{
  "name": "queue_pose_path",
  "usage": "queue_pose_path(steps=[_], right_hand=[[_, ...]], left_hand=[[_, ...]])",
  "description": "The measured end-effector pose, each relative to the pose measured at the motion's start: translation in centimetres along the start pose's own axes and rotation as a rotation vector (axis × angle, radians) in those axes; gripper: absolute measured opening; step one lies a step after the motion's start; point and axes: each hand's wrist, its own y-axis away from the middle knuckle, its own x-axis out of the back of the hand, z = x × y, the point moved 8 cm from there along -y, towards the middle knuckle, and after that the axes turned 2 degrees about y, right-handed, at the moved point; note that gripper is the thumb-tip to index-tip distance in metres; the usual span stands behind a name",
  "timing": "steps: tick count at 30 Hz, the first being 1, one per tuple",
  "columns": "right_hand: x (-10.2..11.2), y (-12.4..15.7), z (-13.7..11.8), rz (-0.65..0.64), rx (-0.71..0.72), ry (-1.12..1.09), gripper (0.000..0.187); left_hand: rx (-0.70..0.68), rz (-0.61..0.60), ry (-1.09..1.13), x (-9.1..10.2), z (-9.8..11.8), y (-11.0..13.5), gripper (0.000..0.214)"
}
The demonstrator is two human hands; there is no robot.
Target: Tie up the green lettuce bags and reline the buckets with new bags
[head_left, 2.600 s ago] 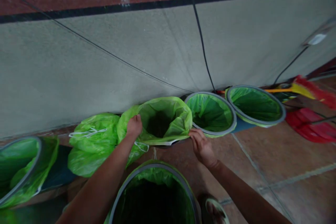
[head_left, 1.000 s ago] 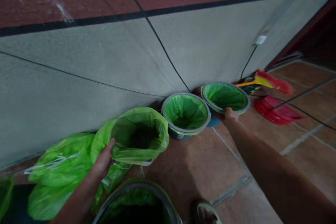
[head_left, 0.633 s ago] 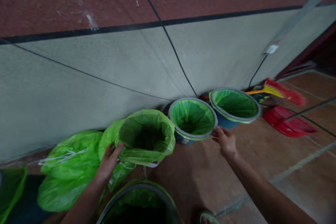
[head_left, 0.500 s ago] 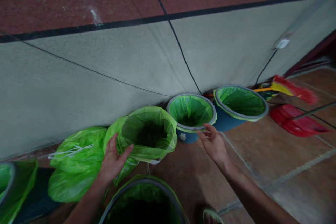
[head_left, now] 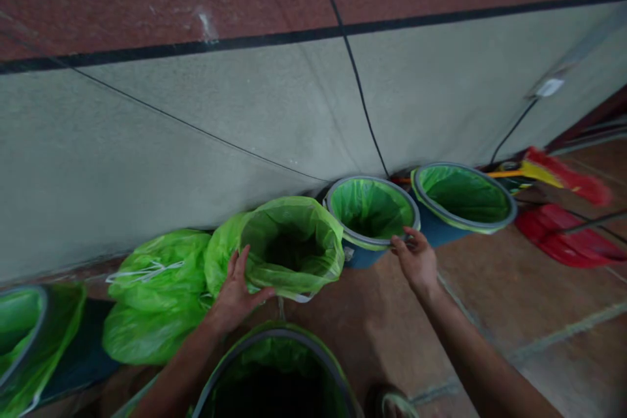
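My left hand (head_left: 239, 290), fingers spread, is at the near left side of an upright, open-mouthed green plastic bag (head_left: 333, 255). Whether its fingertips press on the bag I cannot tell. My right hand (head_left: 416, 261) is at the near right rim of a blue trash bin (head_left: 365, 256), with thumb and fingers apart. That bin has a grey rim and a green liner (head_left: 350, 206). Close to my body stands another lined bin (head_left: 294, 333), dark inside.
Tied green bags (head_left: 159, 294) lie left, beside a lined bin (head_left: 44, 313). Another lined bin (head_left: 441, 222) stands right, near a red and yellow broom (head_left: 553, 173) and red dustpan (head_left: 563, 235). A black cable (head_left: 360, 81) runs down the wall (head_left: 196, 176).
The view has shifted, so the bins and bags appear farther right. My left hand has moved slightly right and down along the open bag. My right hand stays by the bin rim.
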Motion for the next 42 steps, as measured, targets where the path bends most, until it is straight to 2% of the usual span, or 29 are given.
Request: queue_pose_path(steps=[3,5,7,9,10,11,14,15,16,18,20,28,35,39,42], right_hand=[[2.4,-1.7,0.5,0.021,-0.034,0.194,0.053],[4.3,-1.6,0.2,0.060,-0.027,0.383,0.049],[5.6,-0.4,-2.0,0.176,0.097,0.522,0.051],[5.1,1.7,-5.3,0.265,0.289,0.519,0.054],[3.7,2.6,-6.9,0.225,0.372,0.452,0.054],[1.6,3.3,-8.2,0.119,0.414,0.335,0.052],[-6.8,4.9,-11.3,-0.272,0.406,0.026,0.059],[-9.3,5.3,-12.0,-0.346,0.408,0.006,0.062],[-11.1,5.4,-12.4,-0.360,0.390,0.007,0.065],[-13.6,5.4,-12.4,-0.336,0.356,0.047,0.067],[-14.6,5.4,-12.1,-0.291,0.354,0.068,0.067],[-13.7,6.2,-11.6,-0.248,0.333,0.029,0.067],[-14.5,8.3,-11.0,-0.302,0.236,-0.029,0.078],[-14.7,8.3,-8.8,-0.380,0.105,-0.200,0.073],[-13.4,8.3,-6.3,-0.379,0.014,-0.344,0.064]], left_hand=[[-0.019,0.018,0.004,0.1,-0.4,0.4,0.107],[-0.022,0.035,0.021,0.1,-0.5,0.5,0.108],[-0.024,0.043,0.041,0.1,-0.4,0.6,0.110],[-0.025,0.041,0.054,0.1,-0.2,0.7,0.113],[-0.022,0.041,0.056,0.1,-0.1,0.7,0.115],[-0.014,0.042,0.059,0.2,-0.1,0.7,0.116],[0.052,0.027,0.070,0.1,-0.2,0.8,0.120],[0.086,0.013,0.070,0.0,-0.2,0.9,0.121],[0.120,-0.002,0.066,-0.2,-0.3,1.0,0.122],[0.168,-0.018,0.052,-0.4,-0.3,1.2,0.123],[0.185,-0.016,0.040,-0.7,-0.1,1.4,0.124],[0.193,0.014,0.064,-1.3,-0.3,1.7,0.124],[0.174,0.001,0.060,0.0,-1.3,2.5,0.115],[0.144,-0.001,0.044,-0.1,-1.3,2.5,0.110],[0.119,0.002,0.067,-0.5,-1.1,2.1,0.108]])
